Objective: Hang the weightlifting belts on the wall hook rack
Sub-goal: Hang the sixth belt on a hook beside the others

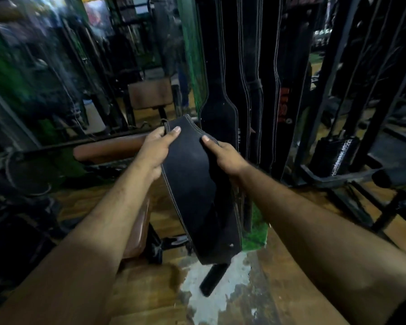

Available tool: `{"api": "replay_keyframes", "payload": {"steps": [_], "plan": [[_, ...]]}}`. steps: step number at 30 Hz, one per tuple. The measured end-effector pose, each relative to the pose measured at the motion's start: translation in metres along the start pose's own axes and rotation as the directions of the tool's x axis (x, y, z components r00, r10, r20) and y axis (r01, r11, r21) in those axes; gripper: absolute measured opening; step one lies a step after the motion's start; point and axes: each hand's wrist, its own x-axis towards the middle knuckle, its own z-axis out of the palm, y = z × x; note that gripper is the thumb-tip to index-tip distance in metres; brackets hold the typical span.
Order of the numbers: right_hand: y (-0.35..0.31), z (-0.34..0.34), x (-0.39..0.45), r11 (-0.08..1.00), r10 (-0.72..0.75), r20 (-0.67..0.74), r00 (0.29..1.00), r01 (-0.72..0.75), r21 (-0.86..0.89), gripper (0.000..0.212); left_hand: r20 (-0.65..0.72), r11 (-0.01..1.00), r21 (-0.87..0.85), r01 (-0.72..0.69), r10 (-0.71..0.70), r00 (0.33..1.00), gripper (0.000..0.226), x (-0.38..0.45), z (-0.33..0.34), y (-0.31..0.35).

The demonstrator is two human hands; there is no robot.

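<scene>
Belt [192, 184] in both hands, L [156, 146] + R [225, 156]

views: one only, head cam, wide-angle, edges bowed
mount: on the person's head
facing: forward and down, forearms enter from the lower corners
range: close; left hand [154, 148] and right hand [225, 156] mid-frame
far field: hanging belts [251, 66] top centre, floor [150, 289] bottom
overlap: none
</scene>
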Motion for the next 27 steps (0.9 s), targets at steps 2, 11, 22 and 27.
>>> {"api": "replay_keyframes", "payload": {"steps": [2, 11, 22, 27], "plan": [[-0.015, -0.010, 0.001, 1.000, 0.005, 0.027, 1.000, -0.005, 0.011, 0.054, -0.006, 0.999, 0.027, -0.021, 0.021, 1.000, 0.029, 0.007, 0.015, 0.012], [-0.087, -0.047, 0.046, 0.976, 0.182, 0.078, 0.980, -0.190, 0.110, 0.077, 0.241, 0.978, 0.117, -0.172, 0.140, 0.960, 0.028, 0.016, 0.051, 0.034], [-0.099, -0.031, 0.056, 0.999, 0.009, 0.024, 1.000, -0.010, 0.048, 0.010, 0.265, 0.960, 0.278, -0.022, -0.054, 0.963, 0.016, 0.028, 0.037, 0.032], [-0.101, -0.022, 0.052, 0.993, -0.113, 0.041, 0.993, 0.111, 0.040, 0.007, 0.291, 0.958, 0.229, -0.175, 0.104, 0.951, 0.019, 0.037, 0.038, 0.042]]}}
